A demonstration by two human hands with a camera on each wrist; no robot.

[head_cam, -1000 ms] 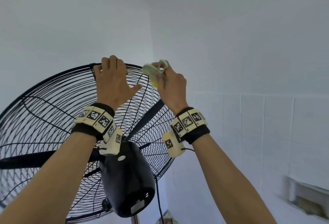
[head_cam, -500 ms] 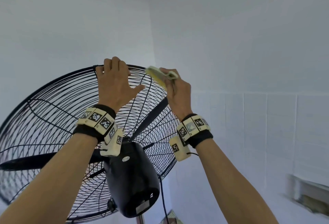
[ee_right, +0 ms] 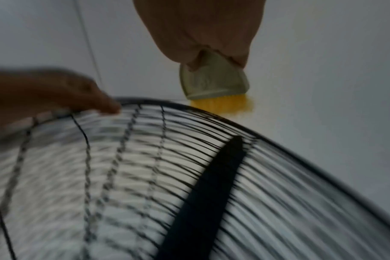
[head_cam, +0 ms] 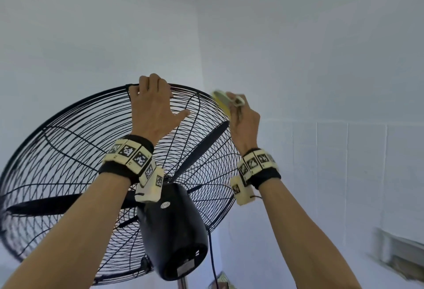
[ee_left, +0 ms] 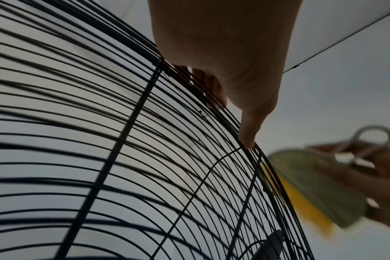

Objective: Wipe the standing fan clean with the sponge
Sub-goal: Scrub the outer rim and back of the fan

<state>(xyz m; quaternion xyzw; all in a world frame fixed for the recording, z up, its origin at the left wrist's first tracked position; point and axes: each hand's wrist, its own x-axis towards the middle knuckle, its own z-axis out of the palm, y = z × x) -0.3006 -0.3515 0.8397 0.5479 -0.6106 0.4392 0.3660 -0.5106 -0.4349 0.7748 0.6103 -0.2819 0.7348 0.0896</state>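
- While the left hand (head_cam: 156, 107) hooks its fingers over the top of the fan cage (head_cam: 68, 174) in the head view, the right hand (head_cam: 243, 116) pinches the sponge (head_cam: 221, 100) just right of it. The sponge touches the rim on the upper right side. The rim curves down and right from there, so the right hand is the nearer one for that stretch. The stand is cut off at the bottom.
- From the left wrist, the left hand (ee_left: 229, 52) curls over the wires, thumb on the rim. The sponge (ee_left: 312, 190) is blurry, its yellow side against the rim.
- From the right wrist, the right hand (ee_right: 200, 29) holds the sponge (ee_right: 214, 82) with its long side along the rim. It is blurry. Behind the wires is a dark blade (ee_right: 207, 190).
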